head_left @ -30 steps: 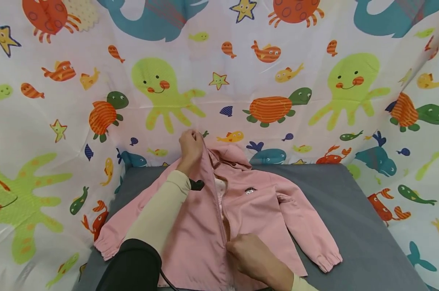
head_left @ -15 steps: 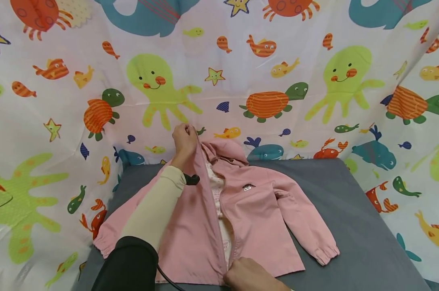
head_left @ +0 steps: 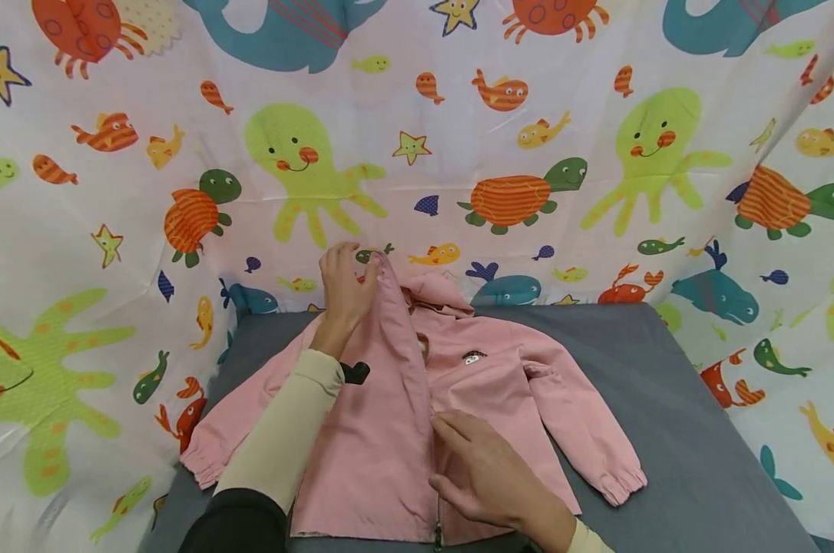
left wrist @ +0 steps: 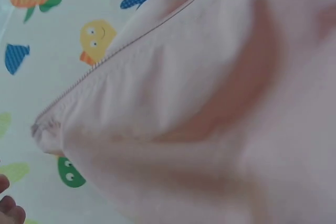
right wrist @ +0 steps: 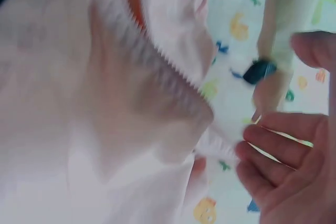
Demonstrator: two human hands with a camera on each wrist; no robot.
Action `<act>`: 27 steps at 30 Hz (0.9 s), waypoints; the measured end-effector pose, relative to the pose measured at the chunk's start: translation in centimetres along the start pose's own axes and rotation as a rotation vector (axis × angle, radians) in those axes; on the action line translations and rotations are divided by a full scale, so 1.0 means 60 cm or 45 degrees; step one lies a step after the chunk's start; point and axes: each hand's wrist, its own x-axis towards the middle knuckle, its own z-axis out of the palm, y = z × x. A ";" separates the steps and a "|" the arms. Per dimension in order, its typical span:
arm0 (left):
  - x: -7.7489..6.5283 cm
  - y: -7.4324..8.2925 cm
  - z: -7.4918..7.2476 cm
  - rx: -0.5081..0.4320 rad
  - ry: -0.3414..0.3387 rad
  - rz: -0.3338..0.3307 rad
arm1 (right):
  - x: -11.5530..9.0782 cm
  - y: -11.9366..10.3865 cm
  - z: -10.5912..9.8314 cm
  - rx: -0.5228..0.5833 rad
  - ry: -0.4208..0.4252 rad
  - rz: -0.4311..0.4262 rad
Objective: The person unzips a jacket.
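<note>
A pink children's jacket [head_left: 375,461] lies front up, its two front edges overlapping and a small badge [head_left: 474,357] on the chest. At its raised collar corner my left hand [head_left: 348,288] has loosened fingers; the left wrist view puts its fingertips [left wrist: 11,211] apart from the zip-edged corner [left wrist: 47,129]. Over the middle of the front, my right hand [head_left: 486,468] is spread beside the zip. Nothing is between its relaxed fingers [right wrist: 278,150] in the right wrist view, where the zip teeth [right wrist: 173,72] run close by. The zip slider [head_left: 438,534] hangs at the hem.
A grey cloth-covered table [head_left: 666,430] bears the jacket. Behind and at both sides hangs a white curtain [head_left: 417,69] printed with sea animals. The jacket's hood [head_left: 438,290] lies near the back edge, and a sleeve [head_left: 583,415] stretches out to the right.
My left hand has let go of the collar edge and its fingers have spread. My right hand has released the front near the hem and moved up. The jacket's front opening has fallen together.
</note>
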 end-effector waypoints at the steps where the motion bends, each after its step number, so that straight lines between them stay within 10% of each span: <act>1: -0.011 0.000 -0.005 0.002 0.006 0.043 | 0.002 0.004 0.000 -0.003 0.035 0.018; 6: -0.069 0.003 -0.029 0.051 -0.034 0.164 | 0.009 0.024 0.000 0.008 0.145 0.077; 17: -0.217 0.018 -0.069 0.118 -0.167 0.138 | 0.033 0.050 0.003 -0.004 0.155 0.172; 27: -0.306 0.025 -0.098 0.185 -0.256 0.158 | 0.061 0.076 -0.003 -0.015 0.175 0.165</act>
